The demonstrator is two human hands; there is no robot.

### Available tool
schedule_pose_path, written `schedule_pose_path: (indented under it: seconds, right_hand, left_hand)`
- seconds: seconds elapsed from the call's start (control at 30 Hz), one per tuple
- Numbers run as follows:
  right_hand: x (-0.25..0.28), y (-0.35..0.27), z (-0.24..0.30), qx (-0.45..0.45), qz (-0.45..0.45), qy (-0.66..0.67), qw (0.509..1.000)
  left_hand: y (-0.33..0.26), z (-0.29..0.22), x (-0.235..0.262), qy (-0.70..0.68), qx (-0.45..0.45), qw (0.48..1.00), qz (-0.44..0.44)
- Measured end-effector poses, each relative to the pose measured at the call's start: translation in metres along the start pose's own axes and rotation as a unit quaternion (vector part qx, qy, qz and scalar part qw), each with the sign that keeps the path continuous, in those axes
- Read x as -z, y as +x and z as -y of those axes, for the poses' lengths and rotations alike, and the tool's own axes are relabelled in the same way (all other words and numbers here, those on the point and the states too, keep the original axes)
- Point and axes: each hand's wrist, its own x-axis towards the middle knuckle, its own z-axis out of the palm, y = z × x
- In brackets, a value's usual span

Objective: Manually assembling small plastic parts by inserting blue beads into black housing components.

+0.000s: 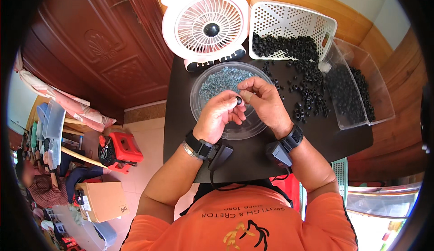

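Over a round clear tub (194,104), both of my hands meet close together. My left hand (213,119) is closed, pinching a small round black plastic piece (239,100) between thumb and forefinger. Right beside that piece, my right hand (270,106) is closed with thumb and fingertips pressed together; whatever it pinches is too small or hidden to make out. In the tub lie many tiny blue-grey pieces (221,80), heaped toward its far side.
A white animal-shaped fan (181,7) stands behind the tub. Loose black pieces (312,88) spill from a tipped white basket (294,9) across the dark table (253,158). At right sits a clear bin (379,99). A seated person (47,190) is on the far left.
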Motion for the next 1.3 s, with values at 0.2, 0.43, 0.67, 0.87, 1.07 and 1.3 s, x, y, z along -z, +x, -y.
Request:
schedule_pose_path:
  seconds: [0.2,0.43,0.67,0.87,1.07,1.3]
  right_hand:
    - [0.0,0.001,0.012,0.005,-0.042,-0.034,0.999]
    - [0.002,-0.001,0.023,-0.111,0.089,-0.096,0.985]
    - [0.006,0.0,0.016,-0.065,0.115,-0.123,0.984]
    - [0.005,0.0,0.009,0.029,0.086,-0.219,0.972]
    - [0.002,-0.001,0.011,0.022,0.004,-0.178,0.984]
    - [0.005,0.0,0.015,0.012,-0.005,-0.19,0.982]
  left_hand:
    - [-0.003,-0.002,-0.002,-0.014,-0.014,1.0,0.0]
    - [-0.005,-0.006,-0.005,0.027,-0.007,0.999,0.02]
    - [-0.005,-0.006,0.001,0.022,-0.005,1.0,0.012]
    - [-0.003,-0.003,0.008,-0.151,0.028,0.988,0.026]
    - [-0.004,-0.005,0.007,-0.101,0.002,0.995,0.005]
    - [-0.005,-0.01,0.002,-0.016,-0.007,0.999,-0.03]
